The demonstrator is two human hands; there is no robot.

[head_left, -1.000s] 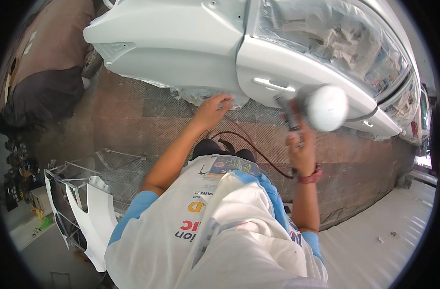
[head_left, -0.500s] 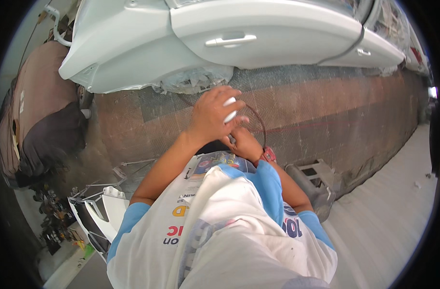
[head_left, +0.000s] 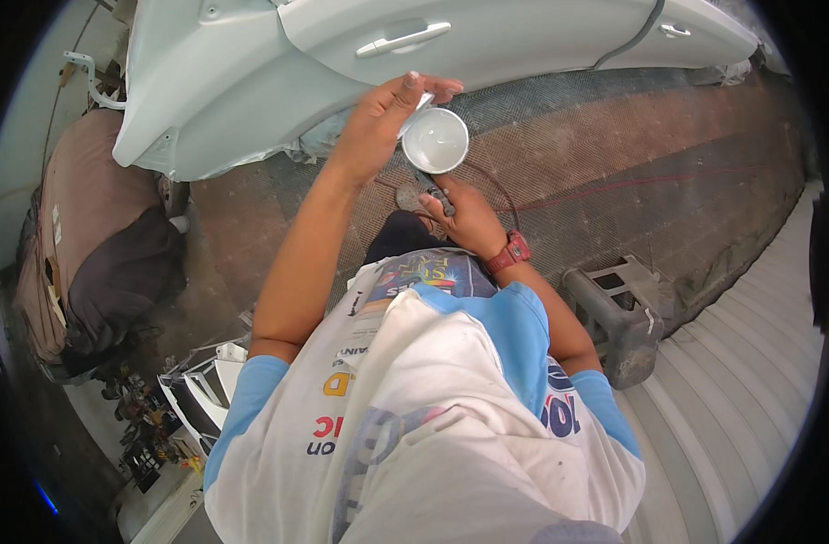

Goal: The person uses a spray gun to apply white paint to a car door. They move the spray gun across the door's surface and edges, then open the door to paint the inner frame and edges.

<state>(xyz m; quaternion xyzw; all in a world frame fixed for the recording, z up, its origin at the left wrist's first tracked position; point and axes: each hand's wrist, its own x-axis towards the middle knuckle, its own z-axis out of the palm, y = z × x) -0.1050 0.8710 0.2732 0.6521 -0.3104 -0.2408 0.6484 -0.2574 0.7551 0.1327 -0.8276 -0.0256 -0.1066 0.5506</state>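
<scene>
My right hand [head_left: 469,218] is wrapped round the dark grey handle of a spray gun [head_left: 435,194], most of which the hand and cup hide. Above it sits a white cup [head_left: 436,141], its round mouth facing up and showing a pale, glossy inside. Left of the cup, my left hand [head_left: 375,124] holds a white lid [head_left: 417,116] beside the rim, its fingers reaching past the far side. A dark hose [head_left: 502,186] curves away from near my right hand.
A pale car body [head_left: 496,45] stretches across the far side, just beyond my left hand. Brown covering [head_left: 97,190] drapes a bulky object at left. A grey plastic container [head_left: 628,317] stands near my right elbow, by a ribbed white surface [head_left: 696,408]. White parts [head_left: 210,385] lie at lower left.
My left hand has moved up and away with the lid, uncovering the cup's mouth. The cup and spray gun now show more plainly, and the view has shifted.
</scene>
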